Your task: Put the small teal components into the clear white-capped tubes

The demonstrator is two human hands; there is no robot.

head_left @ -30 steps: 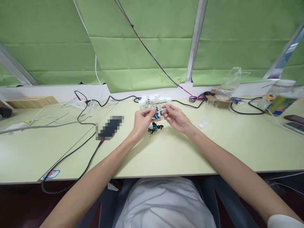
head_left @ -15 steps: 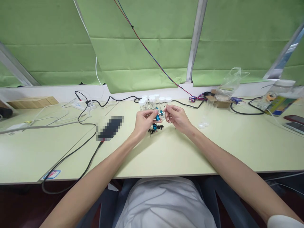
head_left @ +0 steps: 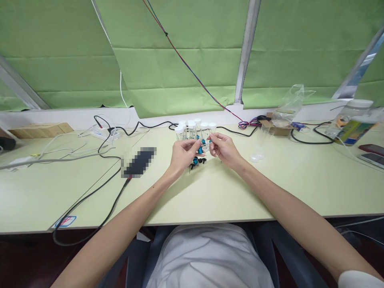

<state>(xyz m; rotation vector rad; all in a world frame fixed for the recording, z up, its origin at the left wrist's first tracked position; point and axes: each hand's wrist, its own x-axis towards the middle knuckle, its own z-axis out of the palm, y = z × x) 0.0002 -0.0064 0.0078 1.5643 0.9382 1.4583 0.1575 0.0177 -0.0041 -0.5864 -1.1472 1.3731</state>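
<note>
Over the table, my left hand (head_left: 181, 155) pinches a small blue cylindrical part (head_left: 200, 151) between thumb and fingers. Facing it, my right hand (head_left: 225, 150) has thumb and forefinger closed, with a bit of blue showing at the tips. A thin, pale rod-like piece (head_left: 204, 143) spans the gap between both sets of fingertips; its exact kind is too small to make out. Just below my left fingers lie several small black and blue parts (head_left: 200, 161). Directly behind the hands stand clear vials with white caps (head_left: 192, 125), some with blue pieces showing in or behind them.
To the left, a pixelated dark device (head_left: 140, 162) lies with a black cable (head_left: 115, 208). Clear plastic pieces (head_left: 257, 156) sit right of my hands. Farther back are a cardboard box (head_left: 280, 130) with a plastic bag, a power strip (head_left: 103, 133) and a jar (head_left: 355, 110).
The blue part in my left hand is turned slightly and shows more upright. A bit of blue now shows at my right fingertips. Both arms stay almost in place.
</note>
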